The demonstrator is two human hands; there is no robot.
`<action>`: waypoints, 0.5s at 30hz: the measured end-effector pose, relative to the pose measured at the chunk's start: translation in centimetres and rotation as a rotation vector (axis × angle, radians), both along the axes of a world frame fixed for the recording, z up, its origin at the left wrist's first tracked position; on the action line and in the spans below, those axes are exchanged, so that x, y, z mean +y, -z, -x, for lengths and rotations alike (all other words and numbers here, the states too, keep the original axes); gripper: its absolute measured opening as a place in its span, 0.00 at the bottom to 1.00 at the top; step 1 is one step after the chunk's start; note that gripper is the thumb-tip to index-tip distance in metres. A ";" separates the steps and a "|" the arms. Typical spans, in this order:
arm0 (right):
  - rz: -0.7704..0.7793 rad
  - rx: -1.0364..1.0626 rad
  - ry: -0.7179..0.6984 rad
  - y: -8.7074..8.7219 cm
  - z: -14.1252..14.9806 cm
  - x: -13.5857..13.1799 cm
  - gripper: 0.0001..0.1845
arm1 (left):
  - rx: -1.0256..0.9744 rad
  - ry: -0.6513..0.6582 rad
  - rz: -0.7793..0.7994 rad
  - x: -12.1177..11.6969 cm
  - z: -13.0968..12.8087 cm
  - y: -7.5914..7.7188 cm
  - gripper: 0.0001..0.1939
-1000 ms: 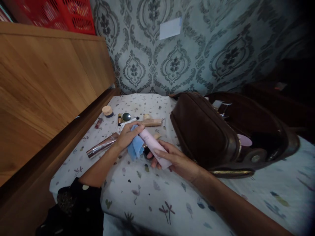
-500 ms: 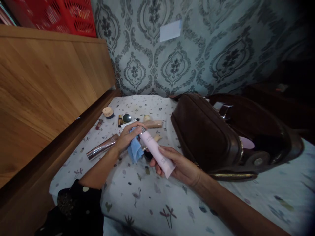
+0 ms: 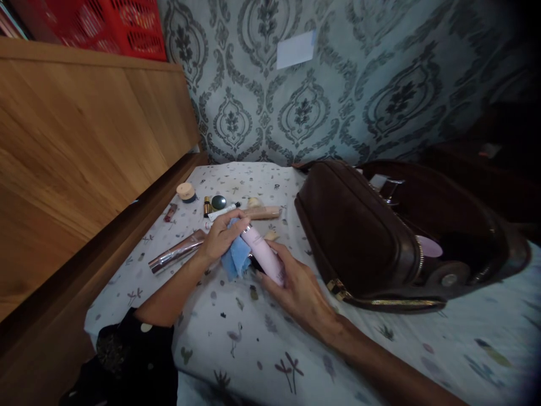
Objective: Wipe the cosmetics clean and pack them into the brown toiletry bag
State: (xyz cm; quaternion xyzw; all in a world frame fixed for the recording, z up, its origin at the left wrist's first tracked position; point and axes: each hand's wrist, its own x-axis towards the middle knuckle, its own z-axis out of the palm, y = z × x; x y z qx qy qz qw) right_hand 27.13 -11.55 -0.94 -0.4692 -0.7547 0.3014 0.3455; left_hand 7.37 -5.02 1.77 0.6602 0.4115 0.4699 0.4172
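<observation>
fingers of the right hand [image 3: 298, 285] clamp a pink tube [image 3: 264, 251]; the left hand [image 3: 220, 235] pinches blue cloth [image 3: 236, 258] at its silver end. the tube is above the sheet [image 3: 236, 363], between left edge and bag [image 3: 350, 225].

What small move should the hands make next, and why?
Probably slide the blue cloth along the pink tube toward the right hand: the left hand holds the cloth by the tube's silver end, the right hand grips the other end, and the stretch between lies uncovered.
</observation>
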 end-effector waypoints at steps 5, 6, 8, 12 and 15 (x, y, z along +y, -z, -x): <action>-0.148 -0.038 0.028 0.9 -0.1 0.3 0.27 | -0.019 0.000 0.006 0.1 0.0 0.5 0.22; -0.170 -0.031 0.032 1.0 -0.1 0.3 0.27 | -0.027 0.001 0.010 0.2 0.0 0.6 0.22; -0.199 -0.015 0.044 1.0 0.0 0.5 0.26 | -0.037 0.000 0.018 0.2 0.0 0.7 0.23; -0.187 0.073 0.083 0.8 0.0 0.5 0.28 | -0.053 -0.017 0.039 0.3 0.0 0.7 0.23; -0.094 0.151 0.082 0.4 0.1 0.5 0.25 | -0.062 -0.016 0.023 0.3 0.0 0.7 0.23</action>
